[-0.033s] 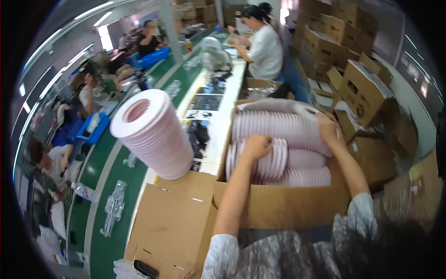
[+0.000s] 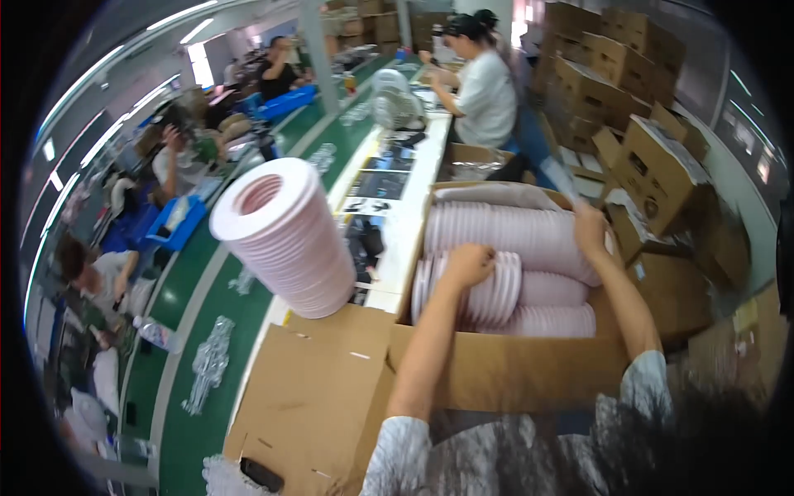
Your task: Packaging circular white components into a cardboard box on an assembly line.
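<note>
- Far left, a green conveyor belt [image 2: 207, 298] runs away up the room, with clear plastic trays lying on it and other people seated along its far side
- Next to it a tall stack of pink rings [image 2: 285, 236] stands tilted on the open flap of the cardboard box [image 2: 513, 372], touched by neither hand
- The left hand [image 2: 469, 263] is inside the box, curled over the near end of a row of pink rings [image 2: 488, 291] lying on its side; the fingers wrap the rim, palm down, with the forearm reaching in over the front wall
- Those rings look thin, flat and light, stiff enough singly but loose as a row, so I judge they would fan out or slide apart unless squeezed from both ends
- The right hand [image 2: 590, 230] rests further back and to the right on the upper roll of rings [image 2: 513, 230], fingers pressed flat over its end, wrist bent downward
- The hands are well apart, each on its own row
- Right of the box, brown cartons [image 2: 653, 165] are piled against the wall
</note>
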Tool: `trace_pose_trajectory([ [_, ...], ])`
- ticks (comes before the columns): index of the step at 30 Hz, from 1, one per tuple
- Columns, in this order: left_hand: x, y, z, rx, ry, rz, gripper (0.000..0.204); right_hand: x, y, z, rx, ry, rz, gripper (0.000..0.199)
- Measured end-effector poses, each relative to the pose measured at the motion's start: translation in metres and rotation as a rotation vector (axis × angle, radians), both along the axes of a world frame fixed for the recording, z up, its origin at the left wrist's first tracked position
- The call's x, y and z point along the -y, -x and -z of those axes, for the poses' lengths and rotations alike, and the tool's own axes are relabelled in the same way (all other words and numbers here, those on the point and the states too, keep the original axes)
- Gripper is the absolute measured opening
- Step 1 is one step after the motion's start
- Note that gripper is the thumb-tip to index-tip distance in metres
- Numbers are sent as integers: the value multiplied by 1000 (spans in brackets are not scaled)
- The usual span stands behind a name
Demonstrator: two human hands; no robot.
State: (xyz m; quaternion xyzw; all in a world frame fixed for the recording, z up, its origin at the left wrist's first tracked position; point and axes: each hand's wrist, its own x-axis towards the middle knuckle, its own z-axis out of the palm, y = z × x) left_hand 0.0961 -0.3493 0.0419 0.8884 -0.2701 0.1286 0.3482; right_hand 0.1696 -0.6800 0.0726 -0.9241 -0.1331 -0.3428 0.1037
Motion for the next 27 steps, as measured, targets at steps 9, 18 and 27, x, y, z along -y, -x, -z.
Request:
trace_pose_trajectory([
  [9,-3,5,-1,43,-43,-18,19,-288,-17,-199,-664,-1804,-999,27],
  [18,-4,17,-17,294,305,48,28,-498,33,-218,-840,-1219,-980,22],
  [27,-15,51,-45,162,453,55,44,-489,72,-225,-419,-207,-466,44],
])
